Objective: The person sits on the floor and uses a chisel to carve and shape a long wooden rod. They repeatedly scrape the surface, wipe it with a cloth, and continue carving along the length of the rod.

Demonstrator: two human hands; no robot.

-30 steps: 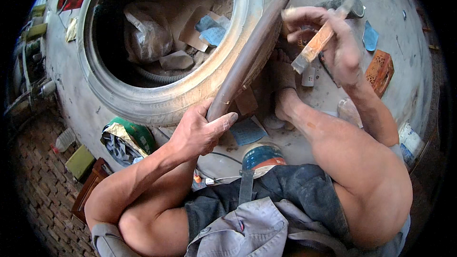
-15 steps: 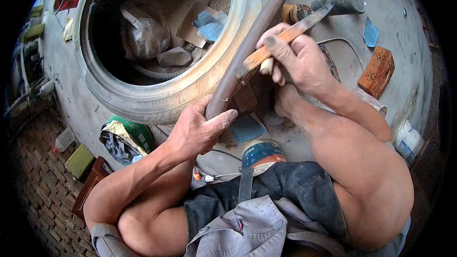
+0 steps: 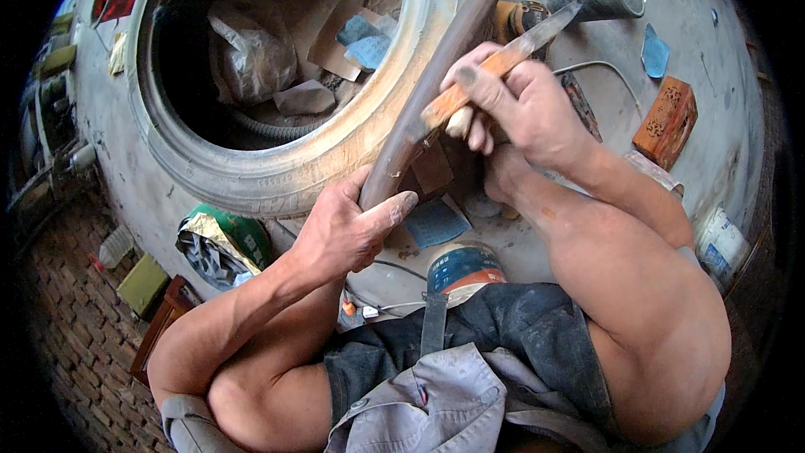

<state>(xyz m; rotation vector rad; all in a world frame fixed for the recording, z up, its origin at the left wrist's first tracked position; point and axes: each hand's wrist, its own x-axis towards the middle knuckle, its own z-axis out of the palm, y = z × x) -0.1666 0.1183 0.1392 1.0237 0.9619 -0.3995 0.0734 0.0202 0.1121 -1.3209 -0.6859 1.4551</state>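
Note:
A long, dark brown, slightly curved piece [image 3: 444,59], smooth like finished wood, leans over the rim of a tyre [image 3: 277,176]. My left hand [image 3: 340,222] is wrapped round its lower end, with the thumb along the near side. In my right hand [image 3: 524,101] is a flat, narrow strip-like tool [image 3: 503,59], orange-brown with a greyish tapered far end. Its orange end meets the side of the brown piece around the middle. Some right fingers are curled beneath the tool, and a pale patch shows on the brown piece just below the contact.
Inside the tyre lie a plastic bag [image 3: 251,54] and blue sandpaper scraps [image 3: 369,53]. At right are a black-ended power tool [image 3: 599,0], a carved reddish-brown block [image 3: 665,124] and a white tub [image 3: 721,243]. A green bag [image 3: 239,235] and a blue-orange bucket [image 3: 464,267] stand nearer.
My right hand and the strip-like tool have shifted slightly left and down along the brown piece. My left hand keeps its hold in nearly the same place.

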